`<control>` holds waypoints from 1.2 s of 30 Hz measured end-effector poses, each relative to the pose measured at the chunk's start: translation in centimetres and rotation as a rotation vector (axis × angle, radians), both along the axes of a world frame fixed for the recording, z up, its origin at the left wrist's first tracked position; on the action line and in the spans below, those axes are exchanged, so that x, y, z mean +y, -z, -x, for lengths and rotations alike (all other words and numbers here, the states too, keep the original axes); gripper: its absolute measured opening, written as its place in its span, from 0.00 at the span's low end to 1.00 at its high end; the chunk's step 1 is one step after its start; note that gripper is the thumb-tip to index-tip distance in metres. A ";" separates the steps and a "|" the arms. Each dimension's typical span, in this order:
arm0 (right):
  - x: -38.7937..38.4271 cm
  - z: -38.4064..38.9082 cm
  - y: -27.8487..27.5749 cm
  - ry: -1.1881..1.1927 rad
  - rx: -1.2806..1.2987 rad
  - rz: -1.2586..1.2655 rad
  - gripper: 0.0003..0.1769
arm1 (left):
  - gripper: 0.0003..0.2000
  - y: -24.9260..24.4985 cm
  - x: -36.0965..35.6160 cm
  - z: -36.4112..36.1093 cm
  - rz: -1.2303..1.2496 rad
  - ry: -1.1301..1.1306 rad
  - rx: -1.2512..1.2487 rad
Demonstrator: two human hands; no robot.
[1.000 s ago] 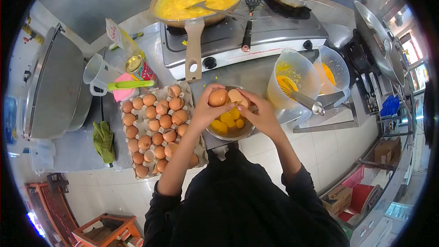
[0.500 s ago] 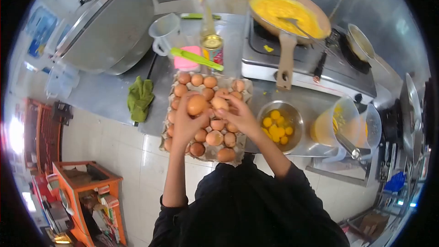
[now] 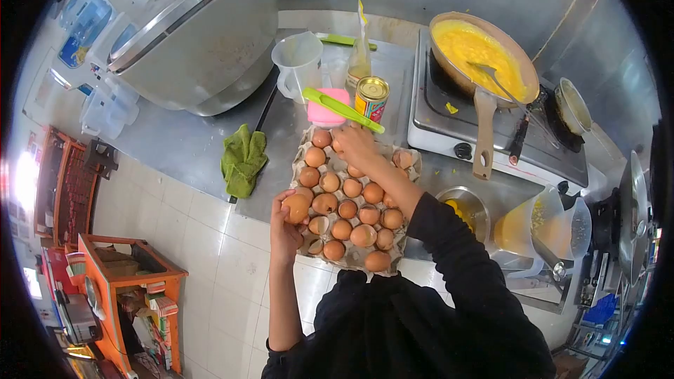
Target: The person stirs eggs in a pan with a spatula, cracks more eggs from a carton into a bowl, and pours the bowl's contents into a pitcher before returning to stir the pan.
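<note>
In the head view, my left hand (image 3: 286,237) holds a brown egg (image 3: 295,208) at the left edge of the cardboard egg tray (image 3: 414,165). My right hand (image 3: 357,147) reaches to the back row of the tray, its fingers closed around an egg (image 3: 338,145) that they partly cover. Brown eggs and several broken shells (image 3: 319,225) sit in the tray's hollows. To the right, a metal bowl (image 3: 484,219) contains egg yolks (image 3: 458,212); my right sleeve hides part of it.
Behind the tray stand a pink container (image 3: 327,111) under green tongs (image 3: 344,109), a can (image 3: 371,98) and a plastic jug (image 3: 298,63). A pan of yellow egg (image 3: 484,56) rests on the stove (image 3: 439,123). Also around are a green cloth (image 3: 243,161), a large pot (image 3: 210,42) and a pitcher (image 3: 519,228).
My hands have parted from above the tray's middle. The left, still with an egg, moved to the tray's left edge; the right moved to the back row. The view has shifted.
</note>
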State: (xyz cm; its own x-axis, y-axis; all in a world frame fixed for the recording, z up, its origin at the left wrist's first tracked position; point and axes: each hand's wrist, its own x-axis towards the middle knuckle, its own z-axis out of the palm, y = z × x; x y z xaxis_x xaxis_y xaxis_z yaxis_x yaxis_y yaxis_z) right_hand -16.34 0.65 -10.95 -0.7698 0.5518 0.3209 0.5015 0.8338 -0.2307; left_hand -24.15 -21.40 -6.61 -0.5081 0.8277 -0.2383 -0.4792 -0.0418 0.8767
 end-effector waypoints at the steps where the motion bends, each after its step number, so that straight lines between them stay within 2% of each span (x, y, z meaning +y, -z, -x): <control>1: -0.2 -0.3 -0.6 -0.012 0.012 0.072 0.18 | 0.18 0.4 0.0 -0.2 -0.001 0.012 -0.051; 2: -0.4 -0.8 -1.2 -0.005 0.010 0.076 0.18 | 0.18 0.8 0.1 -0.3 0.004 0.019 -0.054; 4: -0.5 -2.0 -2.8 0.055 0.313 0.440 0.17 | 0.17 1.5 0.6 -0.8 0.031 0.104 -0.082; 5: -1.0 -3.3 -2.7 0.078 0.313 0.442 0.17 | 0.17 1.6 1.0 -1.5 0.038 0.125 -0.087; 7: -2.6 -7.3 -2.5 0.046 0.758 1.032 0.17 | 0.16 1.3 2.6 -3.8 0.037 0.248 -0.193; 8: -4.1 -10.1 -3.3 0.023 0.873 1.171 0.17 | 0.16 1.1 3.4 -5.4 -0.010 0.305 -0.248; 9: -5.7 -12.9 -3.6 0.101 0.967 1.211 0.18 | 0.16 1.2 4.3 -7.1 -0.009 0.345 -0.258; 11: -8.3 -18.2 -5.1 0.218 1.083 1.214 0.19 | 0.18 1.9 6.2 -10.7 0.034 0.471 -0.365; 13: -10.5 -22.6 -7.0 0.476 1.062 0.920 0.22 | 0.19 3.3 8.3 -14.2 0.024 0.616 -0.363; 14: -11.3 -23.9 -7.5 0.514 1.078 0.892 0.22 | 0.19 3.6 9.3 -15.9 0.067 0.659 -0.328; 16: -12.5 -25.6 -8.0 0.689 1.179 0.410 0.22 | 0.18 4.0 10.9 -19.4 0.062 0.722 -0.251; 17: -13.0 -26.3 -7.2 0.716 1.187 0.389 0.22 | 0.18 4.4 11.4 -20.5 0.063 0.755 -0.251; 19: -13.6 -27.3 -4.6 0.739 0.904 0.260 0.22 | 0.17 4.2 12.1 -22.3 0.134 0.914 -0.118; 20: -14.0 -27.4 -4.1 0.814 0.872 0.308 0.22 | 0.15 3.5 11.6 -23.4 0.183 0.850 0.023; 21: -14.2 -27.8 -3.8 0.826 0.878 0.302 0.22 | 0.15 3.9 11.7 -23.7 0.182 0.864 0.028; 23: -14.4 -28.3 -3.4 0.840 1.216 0.434 0.19 | 0.15 4.9 12.0 -23.5 0.206 0.992 -0.018; 24: -14.4 -28.6 -3.4 0.847 1.222 0.442 0.19 | 0.15 4.3 11.9 -23.3 0.217 0.995 -0.013; 26: -13.9 -29.8 -4.0 0.851 1.427 0.851 0.17 | 0.13 2.2 12.1 -23.2 0.183 0.961 0.003; 27: -13.6 -30.3 -4.2 0.853 1.432 0.853 0.17 | 0.13 2.3 12.5 -23.0 0.187 0.964 0.007; 29: -13.2 -31.2 -4.7 0.833 1.235 1.036 0.17 | 0.19 2.5 13.4 -22.5 -0.071 0.978 0.622; 30: -12.9 -31.2 -4.6 0.832 1.234 1.039 0.17 | 0.19 1.8 13.6 -22.6 -0.069 0.976 0.623; 32: -12.3 -31.3 -4.2 0.770 1.138 1.156 0.17 | 0.23 -0.3 14.0 -22.7 -0.369 0.919 0.863; 33: -12.2 -31.4 -4.1 0.766 1.132 1.162 0.17 | 0.23 -0.1 14.4 -22.4 -0.364 0.913 0.862; 35: -11.9 -31.9 -4.1 0.674 0.970 1.235 0.19 | 0.22 0.5 15.2 -21.6 -0.204 1.164 0.770; 36: -11.7 -32.1 -3.9 0.669 0.963 1.240 0.19 | 0.22 0.5 15.2 -21.5 -0.199 1.157 0.768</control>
State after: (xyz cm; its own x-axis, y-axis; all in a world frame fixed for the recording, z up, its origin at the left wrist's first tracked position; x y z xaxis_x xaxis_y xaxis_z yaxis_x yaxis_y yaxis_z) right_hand 15.72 -11.07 -7.10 -0.1163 0.9326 -0.3418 -0.0348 -0.3477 -0.9369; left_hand -2.65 -6.21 -7.07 0.5276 0.8482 -0.0460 0.2624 -0.1112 0.9585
